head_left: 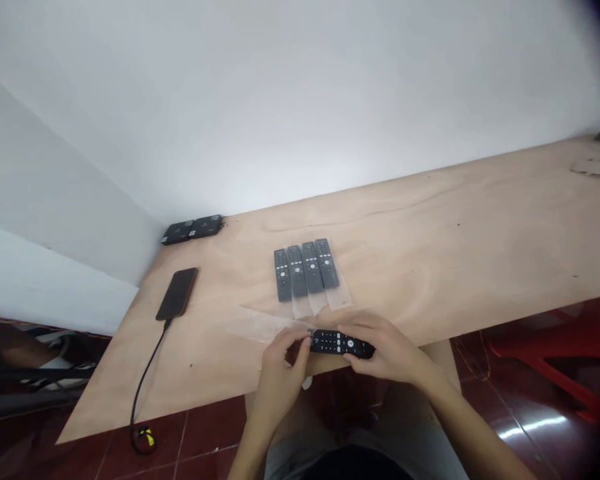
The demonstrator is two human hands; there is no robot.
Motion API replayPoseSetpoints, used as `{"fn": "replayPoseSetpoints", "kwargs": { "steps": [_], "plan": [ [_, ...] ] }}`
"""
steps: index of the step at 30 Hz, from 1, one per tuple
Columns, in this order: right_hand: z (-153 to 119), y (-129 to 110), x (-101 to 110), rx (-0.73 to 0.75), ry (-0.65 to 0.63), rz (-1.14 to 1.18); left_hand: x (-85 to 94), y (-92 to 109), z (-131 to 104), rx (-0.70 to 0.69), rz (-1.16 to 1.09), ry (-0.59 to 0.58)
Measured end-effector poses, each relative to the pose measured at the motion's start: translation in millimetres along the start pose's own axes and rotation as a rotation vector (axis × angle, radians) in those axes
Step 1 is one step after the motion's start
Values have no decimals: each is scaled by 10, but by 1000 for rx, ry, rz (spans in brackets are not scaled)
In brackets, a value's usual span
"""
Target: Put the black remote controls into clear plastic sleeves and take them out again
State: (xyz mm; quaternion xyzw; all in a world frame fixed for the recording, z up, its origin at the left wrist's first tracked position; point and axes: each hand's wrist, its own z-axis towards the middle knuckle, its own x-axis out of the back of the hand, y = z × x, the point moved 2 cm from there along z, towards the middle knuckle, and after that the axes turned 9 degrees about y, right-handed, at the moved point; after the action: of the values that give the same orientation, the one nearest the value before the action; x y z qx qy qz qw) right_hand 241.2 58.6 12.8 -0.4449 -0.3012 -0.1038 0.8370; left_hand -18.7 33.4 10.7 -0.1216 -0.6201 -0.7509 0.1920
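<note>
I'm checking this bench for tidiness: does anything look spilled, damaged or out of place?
Nothing looks spilled or damaged. Only the black cable stands out slightly: plugged into the phone, it trails over the near edge of the table, where it might snag.

The left hand and right hand are bare, with slim fingers, and the forearms are uncovered down to the lower edge of the frame. At the bottom centre shows a rounded patch of plain black clothing, flanked by greyish cloth, its details blurred.
</note>
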Motion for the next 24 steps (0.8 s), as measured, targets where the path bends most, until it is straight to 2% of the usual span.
{"fn": "replayPoseSetpoints", "kwargs": {
  "steps": [4, 8, 13, 15, 19, 24],
  "plan": [
    [41, -13, 25, 30, -2, -21, 86, -59, 59, 8, -99, -131],
    [106, -33, 37, 64, -46, -16, 204, -127, 161, -67, -98, -287],
    [183, -21, 9, 88, -60, -41, 253, -213, 278, -303, 38, -278],
    [206, -15, 0, 85, -78, -43, 254, -236, 309, -352, 67, -252],
    [229, -12, 3, 77, -96, -18, 276, -244, 297, -297, 81, -293],
    [234, -2, 2, 84, -66, 19, 346, -238, 133, -203, 4, -295]
  ]
}}
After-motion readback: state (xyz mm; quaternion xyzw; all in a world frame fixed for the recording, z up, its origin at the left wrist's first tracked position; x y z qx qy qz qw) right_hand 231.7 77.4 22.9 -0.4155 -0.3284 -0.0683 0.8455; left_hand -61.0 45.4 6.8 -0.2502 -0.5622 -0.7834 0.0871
